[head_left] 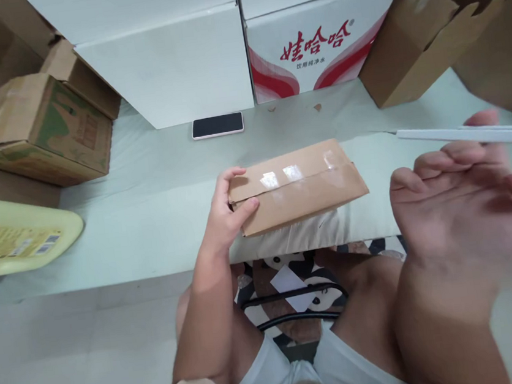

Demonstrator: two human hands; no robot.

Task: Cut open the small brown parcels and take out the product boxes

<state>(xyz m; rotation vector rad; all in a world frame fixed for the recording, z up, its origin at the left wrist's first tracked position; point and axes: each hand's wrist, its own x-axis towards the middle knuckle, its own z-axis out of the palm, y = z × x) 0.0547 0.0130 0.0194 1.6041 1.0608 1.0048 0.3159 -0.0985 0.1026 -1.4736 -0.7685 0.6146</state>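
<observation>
Fingers of the left hand clasp a box by one end, its length running rightward from them; the right hand, apart, grips what may be a cutter.

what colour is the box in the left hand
The box is light brown, best seen in the head view.

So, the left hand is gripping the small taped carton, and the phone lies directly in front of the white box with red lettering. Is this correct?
Not quite: the phone lies in front of the plain white box, left of the red-lettered one, as the head view shows. The left hand is indeed gripping the small taped carton.
</observation>
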